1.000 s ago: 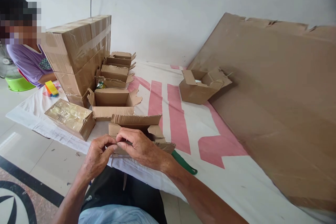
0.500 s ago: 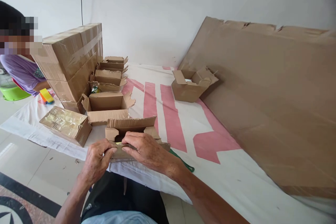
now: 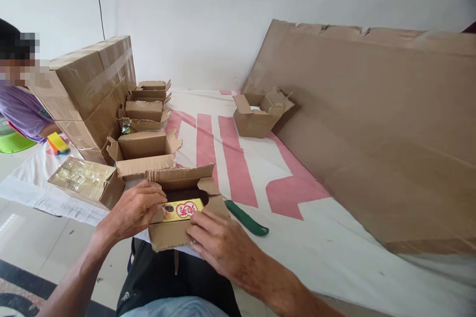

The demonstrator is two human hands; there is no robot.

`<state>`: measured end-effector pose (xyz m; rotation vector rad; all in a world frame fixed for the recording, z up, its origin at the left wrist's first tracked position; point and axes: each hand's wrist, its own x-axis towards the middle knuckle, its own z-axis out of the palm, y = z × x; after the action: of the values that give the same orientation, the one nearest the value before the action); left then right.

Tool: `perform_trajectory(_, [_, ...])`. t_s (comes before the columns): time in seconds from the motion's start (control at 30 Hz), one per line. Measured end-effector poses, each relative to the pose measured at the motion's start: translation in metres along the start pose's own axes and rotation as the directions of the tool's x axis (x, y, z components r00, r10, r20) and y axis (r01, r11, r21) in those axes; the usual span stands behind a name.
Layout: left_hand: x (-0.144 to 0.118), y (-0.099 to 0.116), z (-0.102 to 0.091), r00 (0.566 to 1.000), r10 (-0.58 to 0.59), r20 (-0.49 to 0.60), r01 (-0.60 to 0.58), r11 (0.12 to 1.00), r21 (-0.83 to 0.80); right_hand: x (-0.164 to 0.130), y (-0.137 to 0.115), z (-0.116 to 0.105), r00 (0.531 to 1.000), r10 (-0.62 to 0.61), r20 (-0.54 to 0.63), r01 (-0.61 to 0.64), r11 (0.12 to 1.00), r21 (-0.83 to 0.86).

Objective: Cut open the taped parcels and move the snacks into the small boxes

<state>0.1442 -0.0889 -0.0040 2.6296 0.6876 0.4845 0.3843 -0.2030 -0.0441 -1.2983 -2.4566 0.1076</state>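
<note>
Right in front of me, at the table's near edge, is a small cardboard box (image 3: pixel 169 236) with its flaps open. Inside it, along the front, lies a yellow packet (image 3: pixel 182 210) with red and white lettering. My left hand (image 3: pixel 138 208) is closed over the box's left flap, its fingertips by the packet's left end. At the right front, my right hand (image 3: pixel 219 237) has its fingers curled on the box's edge beside the packet. The front flap hangs folded outward between my hands. To the box's right lies a long dark green object (image 3: pixel 247 219).
Several open cardboard boxes (image 3: pixel 145 151) stand in a row behind. A taped box (image 3: pixel 87 178) lies at left, before a tall carton stack (image 3: pixel 96 79). Another open box (image 3: pixel 256 119) stands near a large leaning cardboard sheet (image 3: pixel 364 143). A person in a purple sleeve (image 3: pixel 22 109) sits far left.
The front flap has folded outward toward me, uncovering the yellow packet. My right hand has moved right and down, my left hand slightly up. More of the green object shows.
</note>
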Motion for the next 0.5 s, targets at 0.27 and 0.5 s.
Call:
perform_trajectory(0.27, [0.043,0.007,0.019,0.961,-0.055,0.272,-0.091,0.864,0.495,-0.02,0.003,0.038,0.996,0.065,-0.064,-0.066,0.998,-0.021])
perform_trajectory(0.5, [0.024,0.009,0.012,0.994,-0.094,0.061,0.038,0.795,0.605,-0.012,0.017,0.032,0.988,0.11,-0.111,-0.098,0.989,0.106])
